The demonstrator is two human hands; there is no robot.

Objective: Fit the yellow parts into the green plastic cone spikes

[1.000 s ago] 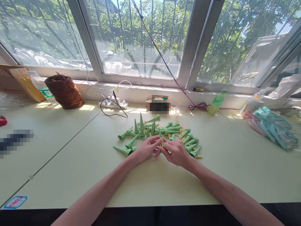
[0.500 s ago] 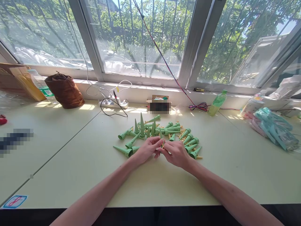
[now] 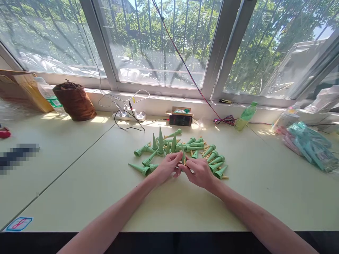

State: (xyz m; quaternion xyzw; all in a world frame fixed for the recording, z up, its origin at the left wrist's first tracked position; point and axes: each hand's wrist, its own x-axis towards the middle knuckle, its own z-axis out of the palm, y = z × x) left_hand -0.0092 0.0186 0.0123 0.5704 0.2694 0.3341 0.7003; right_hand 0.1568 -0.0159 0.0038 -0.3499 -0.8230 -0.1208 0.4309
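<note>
Between my two hands a green plastic watering spike [image 3: 183, 152] points up and away, with a small yellow-orange plastic piece [image 3: 185, 163] at its lower part. My left hand [image 3: 168, 166] grips the spike from the left, thumb along its side. From the right, the closed fingers of my right hand [image 3: 198, 170] pinch at the yellow-orange piece, which they partly hide. Just beyond my hands lies a pile of green spikes [image 3: 197, 144], several with yellow-orange pieces beside or in them. A few spikes [image 3: 161, 141] stand upright left of centre.
Behind the pile, a small open box [image 3: 180, 119] stands near a power strip [image 3: 129, 115] with cables. A brown bag [image 3: 74, 101] is at the back left, a green bottle [image 3: 246, 116] at the back right. Packaged teal bags [image 3: 312, 144] lie far right.
More of the held spike and its yellow-orange piece shows between my fingers than before. My hands stay nearly in place; the whole view has shifted slightly.
</note>
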